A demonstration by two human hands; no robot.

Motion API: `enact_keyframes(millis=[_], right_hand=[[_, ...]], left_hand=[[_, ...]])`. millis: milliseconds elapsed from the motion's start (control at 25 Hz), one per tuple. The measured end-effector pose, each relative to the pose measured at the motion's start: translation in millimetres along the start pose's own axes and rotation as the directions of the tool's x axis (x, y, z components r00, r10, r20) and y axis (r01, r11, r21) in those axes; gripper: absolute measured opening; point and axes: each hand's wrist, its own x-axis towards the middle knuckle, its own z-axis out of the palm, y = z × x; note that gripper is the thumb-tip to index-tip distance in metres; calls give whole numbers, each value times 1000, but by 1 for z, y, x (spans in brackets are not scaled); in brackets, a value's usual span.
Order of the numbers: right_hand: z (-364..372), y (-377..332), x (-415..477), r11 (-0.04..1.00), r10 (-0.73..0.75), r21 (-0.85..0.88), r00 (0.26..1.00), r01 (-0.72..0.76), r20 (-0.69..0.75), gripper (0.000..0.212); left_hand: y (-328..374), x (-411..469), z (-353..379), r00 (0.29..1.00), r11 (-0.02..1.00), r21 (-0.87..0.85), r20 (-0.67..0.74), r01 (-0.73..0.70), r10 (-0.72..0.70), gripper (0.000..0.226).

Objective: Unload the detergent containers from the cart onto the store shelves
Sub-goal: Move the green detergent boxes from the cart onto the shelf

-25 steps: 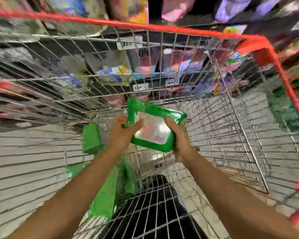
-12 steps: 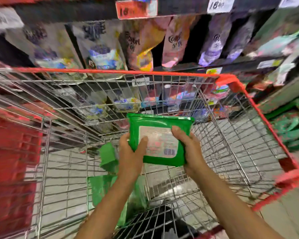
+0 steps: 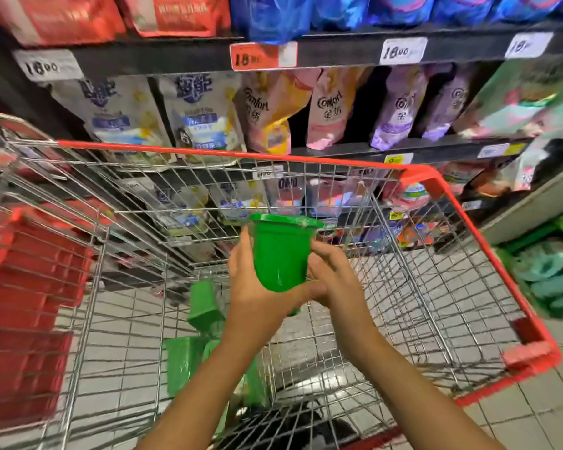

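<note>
While up over cart (image 3: 208, 154), gripping green detergent pack (image 3: 280, 254) w/ both hands: L hand (image 3: 254, 297) wrapped round its left side and underside, R hand (image 3: 335, 280) curled on its right side. Pack end-on, wide rim far, narrow end near, btwn the palms. Beyond: shelves (image 3: 338, 50) w/ refill pouches. Other green packs (image 3: 205, 306) low in cart, near-left, under L forearm. Red baskets (image 3: 23, 287) far left.

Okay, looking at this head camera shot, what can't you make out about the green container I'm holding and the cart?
- Head view: the green container shows no label; only a plain side faces the camera.
- Left hand: its fingers are hidden behind the container.
- Green packs in the cart: blurred and partly behind the left forearm; count unclear.
- Price tags: fine print blurred.
</note>
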Motion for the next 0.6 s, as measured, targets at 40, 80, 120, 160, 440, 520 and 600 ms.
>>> enact_keyframes(millis=[40,80,120,160,440,520,600], right_hand=[[0,-1,-2,1000,-18,-16,999,19,34,23],[-1,-3,-4,999,-41,-29,996,44,75,28],[-2,-6,-4,997,-57,-52,992,64,111,31],[-4,-9,-3,994,-68,-80,988,79,136,31],[-29,0,14,982,-16,-188,998,4,-64,49],[-29,5,15,994,106,-29,994,-105,28,63],[-27,4,15,968,165,159,970,-193,176,59]], left_hand=[[-2,2,-2,1000,995,-101,0,-23,24,110],[-5,3,-5,999,976,-214,5,-36,37,96],[-8,3,-7,999,949,-314,10,-26,31,86],[-12,3,-9,1000,923,-384,13,-9,15,81],[-18,0,-35,979,639,-742,169,204,-117,82],[-14,-2,-39,964,534,-804,245,261,-103,83],[-13,-2,-41,951,454,-839,300,301,-76,72]])
